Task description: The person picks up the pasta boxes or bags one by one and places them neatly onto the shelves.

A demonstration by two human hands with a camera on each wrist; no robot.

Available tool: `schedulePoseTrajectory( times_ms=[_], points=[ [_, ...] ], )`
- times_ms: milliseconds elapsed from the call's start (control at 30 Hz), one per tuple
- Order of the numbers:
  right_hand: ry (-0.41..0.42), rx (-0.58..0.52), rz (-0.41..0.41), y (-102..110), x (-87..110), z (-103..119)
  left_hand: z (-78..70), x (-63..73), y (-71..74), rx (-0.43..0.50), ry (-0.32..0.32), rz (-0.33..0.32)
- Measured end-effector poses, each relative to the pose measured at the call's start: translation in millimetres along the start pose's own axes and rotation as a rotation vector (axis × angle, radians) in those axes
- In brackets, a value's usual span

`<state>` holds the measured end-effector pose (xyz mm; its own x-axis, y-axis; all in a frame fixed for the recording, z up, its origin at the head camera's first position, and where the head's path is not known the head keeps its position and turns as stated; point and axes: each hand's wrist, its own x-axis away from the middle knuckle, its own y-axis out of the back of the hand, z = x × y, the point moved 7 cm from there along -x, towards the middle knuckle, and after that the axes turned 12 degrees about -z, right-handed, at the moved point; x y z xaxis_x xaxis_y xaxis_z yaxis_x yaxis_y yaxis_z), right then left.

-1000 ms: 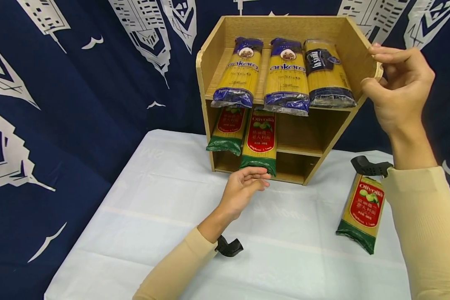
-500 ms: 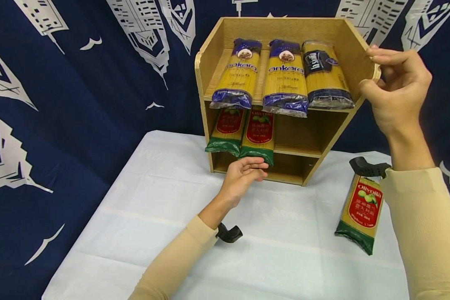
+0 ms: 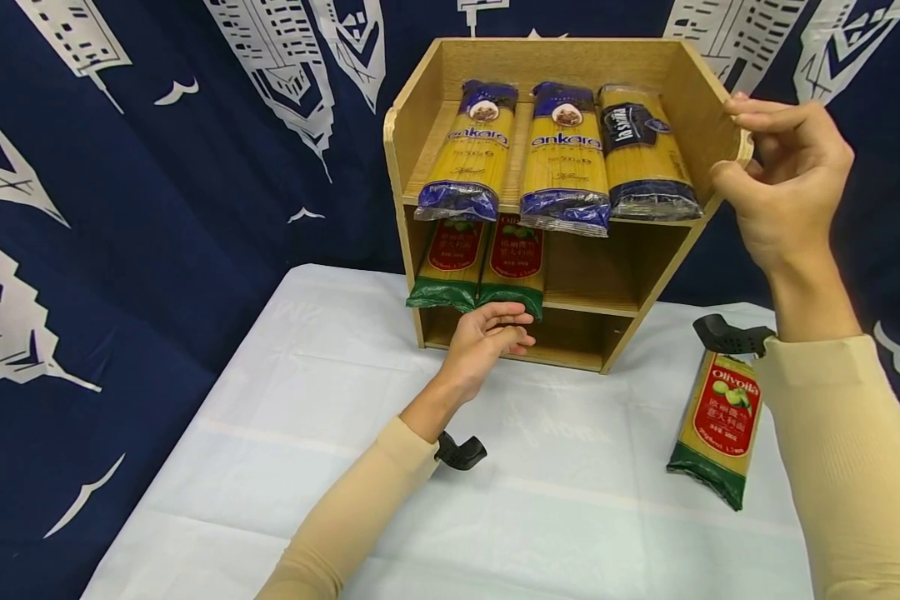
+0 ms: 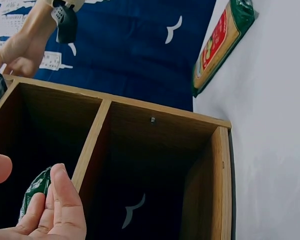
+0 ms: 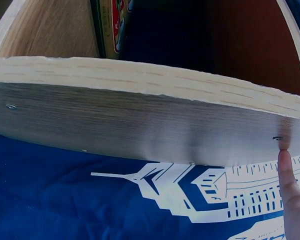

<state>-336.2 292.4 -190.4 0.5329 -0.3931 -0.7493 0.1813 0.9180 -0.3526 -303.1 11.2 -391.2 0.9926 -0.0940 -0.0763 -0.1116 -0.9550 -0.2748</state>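
A wooden shelf (image 3: pixel 562 62) with three levels stands on the table. At the middle level my left hand (image 3: pixel 480 346) touches the green front end of a spaghetti packet (image 3: pixel 516 254). In the left wrist view its fingers (image 4: pixel 65 205) lie against that green end (image 4: pixel 37 190), the thumb held apart. A second red-labelled spaghetti packet (image 3: pixel 453 250) lies alongside on the left. My right hand (image 3: pixel 795 171) grips the front edge of the shelf's right side panel between thumb and fingers. One fingertip (image 5: pixel 285 160) presses the panel's outer face in the right wrist view.
On top lie two blue-ended ankara pasta packets (image 3: pixel 472 150) (image 3: pixel 566 154) and a dark-labelled one (image 3: pixel 645 150). Another Olivoila spaghetti packet (image 3: pixel 723 408) rests on the white tablecloth (image 3: pixel 307 400) at right, partly behind my right forearm. A dark blue patterned curtain (image 3: pixel 217 167) hangs behind.
My left hand has moved forward and the right-hand middle-level spaghetti packet has slid deeper into the shelf, roughly level with its neighbour. My right hand keeps its grip on the side panel.
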Motion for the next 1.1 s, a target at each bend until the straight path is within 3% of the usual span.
schedulePoseTrajectory(
  times_ms=[267, 400, 533, 667, 933, 1100],
  points=[
    [0.008, 0.012, 0.001, -3, 0.0, 5, -4.0, 0.5, 0.8, 0.0, 0.018, 0.013],
    [0.017, 0.024, 0.003, -2, -0.2, 7, -5.3, 6.6, 2.6, -0.052, 0.033, 0.032],
    [0.023, 0.037, 0.003, 0, 0.1, 8, -12.5, 15.5, 6.8, -0.117, 0.009, 0.057],
    [-0.008, 0.024, 0.0, 0, 0.7, 7, -29.9, 27.3, 18.8, -0.195, -0.085, 0.041],
    [-0.047, 0.079, -0.001, -4, 3.9, 12, -69.0, 31.1, 59.3, -0.272, -0.306, -0.132],
    [-0.103, 0.244, 0.0, -5, 11.3, 17, -89.4, 26.8, 83.1, -0.288, -0.395, -0.257]
  ],
)
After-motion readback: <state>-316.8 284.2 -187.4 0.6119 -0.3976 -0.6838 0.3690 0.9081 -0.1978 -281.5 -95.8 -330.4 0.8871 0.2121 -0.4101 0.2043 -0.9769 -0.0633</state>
